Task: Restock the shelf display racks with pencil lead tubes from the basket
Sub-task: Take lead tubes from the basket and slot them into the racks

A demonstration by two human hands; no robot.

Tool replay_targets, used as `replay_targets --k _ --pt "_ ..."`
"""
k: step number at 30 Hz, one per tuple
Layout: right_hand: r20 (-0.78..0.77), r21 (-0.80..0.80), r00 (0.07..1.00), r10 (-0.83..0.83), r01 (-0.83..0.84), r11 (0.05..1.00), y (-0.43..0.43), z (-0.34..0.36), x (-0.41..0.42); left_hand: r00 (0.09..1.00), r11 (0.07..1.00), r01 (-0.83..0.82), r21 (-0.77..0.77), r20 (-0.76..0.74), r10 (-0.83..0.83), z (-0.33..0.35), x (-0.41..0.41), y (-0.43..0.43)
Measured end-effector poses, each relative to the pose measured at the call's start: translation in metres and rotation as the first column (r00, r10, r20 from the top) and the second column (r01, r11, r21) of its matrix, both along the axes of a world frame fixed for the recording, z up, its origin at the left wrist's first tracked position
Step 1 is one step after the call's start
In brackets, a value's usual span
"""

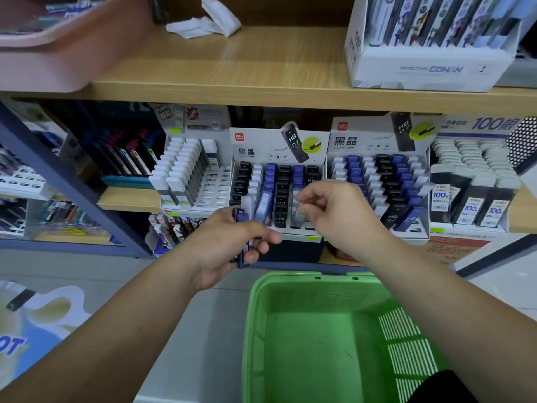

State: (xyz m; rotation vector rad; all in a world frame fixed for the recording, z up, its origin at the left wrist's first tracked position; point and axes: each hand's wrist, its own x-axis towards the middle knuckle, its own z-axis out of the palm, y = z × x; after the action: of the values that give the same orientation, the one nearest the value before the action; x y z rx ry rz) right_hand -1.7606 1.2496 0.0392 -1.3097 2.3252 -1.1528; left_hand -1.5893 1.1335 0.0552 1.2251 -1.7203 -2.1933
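A person restocks pencil leads at a stationery shop's wooden shelf (pixel 130 199), both bare arms reaching toward its front edge. The left hand (pixel 229 245) is clamped round a small bundle of tubes (pixel 240 218), purple and dark, held upright just before the middle display rack (pixel 279 146). The right hand (pixel 334 210), fingers curled, pinches what looks like a pale tube (pixel 300 213) at the rack's front rows; motion blur hides the detail. Black, purple and white-capped tubes stand in slanted columns in that rack and in the matching rack (pixel 377 141) beside it to the right. White-capped packs fill a rack (pixel 186 170) toward the shelf's left end and another (pixel 470 184) toward its right end. A green plastic basket (pixel 261 301) sits below the hands, just short of the shelf's front edge, over a grey tiled floor (pixel 203 315). On the upper shelf (pixel 261 68), a pink tray (pixel 58 53) overhangs the front edge at left, crumpled white paper (pixel 206 21) lies near the back, and a white display box (pixel 430 68) of pens stands at right.
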Motion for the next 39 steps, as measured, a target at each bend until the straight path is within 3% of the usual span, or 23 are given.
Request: replay_targets --k 7,14,20,27,30,32,39 --pt "-0.094 0.016 0.995 0.032 -0.03 0.999 -0.006 -0.014 -0.001 0.998 0.999 0.012 0.045 -0.055 -0.01 0.003 0.005 -0.003" --pt "-0.197 0.175 0.972 0.132 -0.097 0.98 -0.006 -0.02 0.004 0.999 0.998 -0.036 -0.045 -0.029 0.035 0.004 0.006 -0.005" --pt "-0.116 0.094 0.992 -0.04 0.051 0.994 -0.001 -0.02 0.001 1.0 0.996 -0.011 -0.09 -0.009 0.01 -0.002 0.006 -0.005" --pt "-0.096 0.087 0.99 -0.1 0.108 0.99 0.0 -0.009 0.004 0.999 0.995 0.015 -0.103 0.033 -0.012 -0.014 -0.003 0.0" --pt "-0.115 -0.03 0.984 -0.133 0.131 0.991 0.001 0.013 0.001 1.0 0.997 -0.001 -0.08 0.003 0.001 -0.017 -0.01 0.001" --pt "-0.081 -0.1 0.989 -0.125 0.117 0.988 0.004 0.024 -0.002 0.999 0.997 -0.023 -0.071 -0.033 0.021 -0.017 -0.015 0.002" --pt "0.117 0.013 0.993 -0.023 0.021 1.0 0.011 0.007 -0.008 0.998 0.995 -0.023 -0.102 -0.054 0.017 -0.026 -0.03 0.006"
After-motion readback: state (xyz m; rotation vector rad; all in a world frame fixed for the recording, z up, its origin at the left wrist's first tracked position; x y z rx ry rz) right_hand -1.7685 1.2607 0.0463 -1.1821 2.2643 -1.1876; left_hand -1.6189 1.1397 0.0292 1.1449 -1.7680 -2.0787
